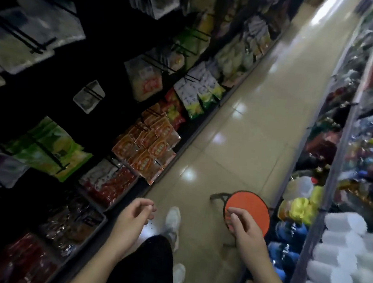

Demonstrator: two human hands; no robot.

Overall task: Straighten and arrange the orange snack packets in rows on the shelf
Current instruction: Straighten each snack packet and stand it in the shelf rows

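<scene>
Now | head view | hands: left hand (134,215) and right hand (244,228) loosely curled, holding nothing, above floor (250,124) | orange snack packets (149,147) jumbled on shelf (186,141), ahead-left of left hand, well apart

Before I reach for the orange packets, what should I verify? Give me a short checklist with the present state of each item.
1. Left hand free: ok, it holds nothing.
2. Right hand free: ok, it holds nothing.
3. Orange snack packets in straight rows: not ok, they overlap and tilt.
4. Packets within reach: probably not ok, they lie well ahead of both hands.
5. Walking path: ok, the orange stool stands to the right, off the way to them.
6. Packets undamaged: cannot tell, too blurred.
</scene>
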